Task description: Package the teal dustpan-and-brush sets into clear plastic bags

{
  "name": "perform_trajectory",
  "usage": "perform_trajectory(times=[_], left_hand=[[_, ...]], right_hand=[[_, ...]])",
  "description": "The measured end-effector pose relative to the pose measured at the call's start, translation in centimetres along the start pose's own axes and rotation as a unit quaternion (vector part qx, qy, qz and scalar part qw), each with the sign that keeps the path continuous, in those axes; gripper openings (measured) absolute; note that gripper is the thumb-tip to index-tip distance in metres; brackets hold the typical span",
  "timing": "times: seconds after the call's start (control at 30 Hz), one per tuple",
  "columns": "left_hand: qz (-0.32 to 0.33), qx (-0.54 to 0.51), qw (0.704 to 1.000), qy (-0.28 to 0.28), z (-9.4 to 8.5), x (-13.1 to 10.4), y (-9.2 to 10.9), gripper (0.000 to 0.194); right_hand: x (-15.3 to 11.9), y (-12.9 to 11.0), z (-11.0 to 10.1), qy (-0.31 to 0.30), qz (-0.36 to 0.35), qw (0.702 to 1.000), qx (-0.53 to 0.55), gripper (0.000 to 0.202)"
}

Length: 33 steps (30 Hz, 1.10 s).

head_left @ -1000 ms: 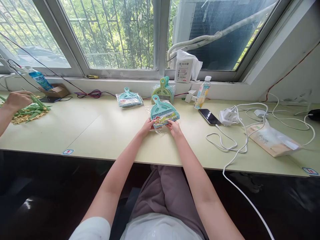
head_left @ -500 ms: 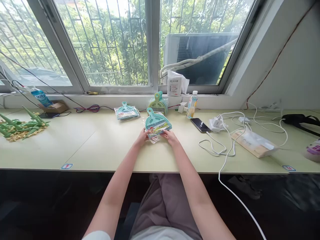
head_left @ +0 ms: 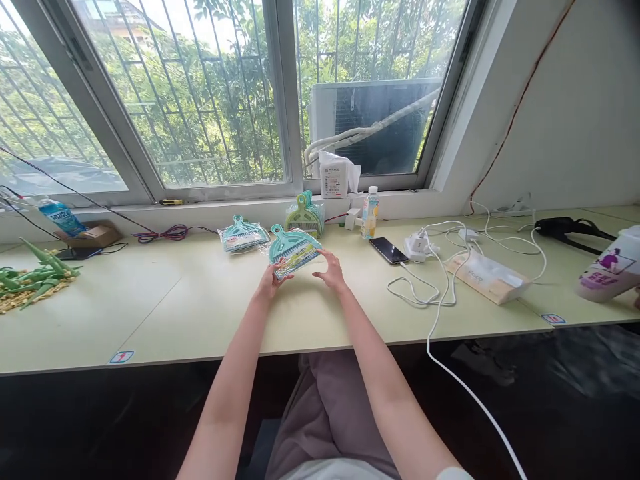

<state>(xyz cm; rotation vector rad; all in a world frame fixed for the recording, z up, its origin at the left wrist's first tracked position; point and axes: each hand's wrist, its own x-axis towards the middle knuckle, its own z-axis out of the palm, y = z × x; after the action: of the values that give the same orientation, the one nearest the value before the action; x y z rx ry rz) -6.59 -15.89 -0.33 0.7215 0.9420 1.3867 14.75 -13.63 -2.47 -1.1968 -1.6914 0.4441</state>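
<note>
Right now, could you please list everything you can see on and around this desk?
Packaged dustpan set: one, teal, held by left hand.
Flat pack: one, teal, behind it.
Upright stack: green, by the sill.
Phone: one, black, right.
Cables: white, right.
Bottle: one, yellowish, by the sill.
Green stalks: pile, far left.
Desk: pale green.
Left hand: grips the set.
Right hand: open, beside it.

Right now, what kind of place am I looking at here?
Probably a makeshift packing bench in a room by a barred window. A long table carries bagged mini dustpan sets, the left hand holds one set, and phone and charger cables lie alongside.
</note>
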Motion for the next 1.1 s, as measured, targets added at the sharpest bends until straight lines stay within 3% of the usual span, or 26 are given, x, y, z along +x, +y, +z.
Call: perform_trajectory(times=[0.13,0.3,0.4,0.5,0.63,0.83,1.0,1.1], left_hand=[[-0.028,0.018,0.999,-0.004,0.0,0.2,-0.1,0.031],[-0.051,0.061,0.996,0.030,0.3,0.0,0.1,0.024],[-0.056,0.083,0.994,0.041,0.5,-0.1,0.2,0.022],[-0.057,0.097,0.993,0.033,0.6,-0.2,0.2,0.022],[-0.063,0.115,0.991,0.008,0.6,-0.4,0.1,0.022],[-0.080,0.174,0.969,-0.158,0.3,-1.0,-0.3,0.017],[-0.073,0.186,0.958,-0.205,0.0,-1.0,-0.4,0.021],[-0.075,0.202,0.952,-0.217,-0.1,-1.0,-0.5,0.025]], right_hand=[[0.4,0.6,-0.2,0.092,-0.015,0.996,-0.001,0.047],[0.7,0.6,-0.2,0.107,-0.017,0.994,0.018,0.003],[0.8,0.4,-0.1,0.107,-0.033,0.993,0.026,0.006],[0.9,0.3,-0.1,0.070,-0.055,0.995,0.055,0.011],[0.9,0.6,-0.3,0.076,-0.016,0.997,0.020,0.010],[0.7,1.2,-0.3,0.031,0.029,0.997,-0.060,0.007],[0.8,1.7,0.1,0.046,0.040,0.997,-0.043,0.002],[1.1,2.5,0.1,0.080,0.096,0.992,0.022,0.032]])
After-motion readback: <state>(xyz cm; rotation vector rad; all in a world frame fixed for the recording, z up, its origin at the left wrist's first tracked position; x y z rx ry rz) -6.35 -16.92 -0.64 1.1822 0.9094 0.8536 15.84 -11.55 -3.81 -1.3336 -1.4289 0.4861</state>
